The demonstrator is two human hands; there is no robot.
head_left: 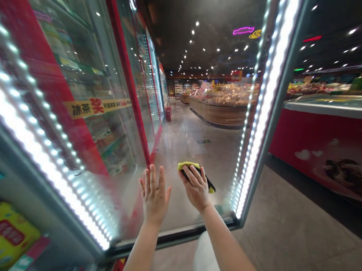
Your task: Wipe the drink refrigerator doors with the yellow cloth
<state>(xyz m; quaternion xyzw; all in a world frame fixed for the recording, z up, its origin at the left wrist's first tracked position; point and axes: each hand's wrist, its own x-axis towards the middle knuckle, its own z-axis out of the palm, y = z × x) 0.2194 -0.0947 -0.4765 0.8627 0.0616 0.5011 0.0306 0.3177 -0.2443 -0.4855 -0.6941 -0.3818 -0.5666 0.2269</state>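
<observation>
In front of me stands a glass door [176, 211] with bright light strips down both sides. My left hand [155, 197] is at the lower middle of the pane, fingers stretched out and spread, holding nothing; its palm faces the glass. To its right, my right hand [195, 189] presses a folded yellow and black cloth [189, 164] flat on the glass. The fingers lie over the cloth, whose yellow edge and black end stick out around them. The lower part of the pane looks hazy.
On the left, a shelf carries a yellow packet [8, 231]. Red-framed refrigerator doors [129, 75] stretch away beyond the glass. A red chest freezer [315, 148] stands at right, and a wood-sided display island [219, 111] lies farther back. The door's dark bottom frame [181, 235] crosses below my hands.
</observation>
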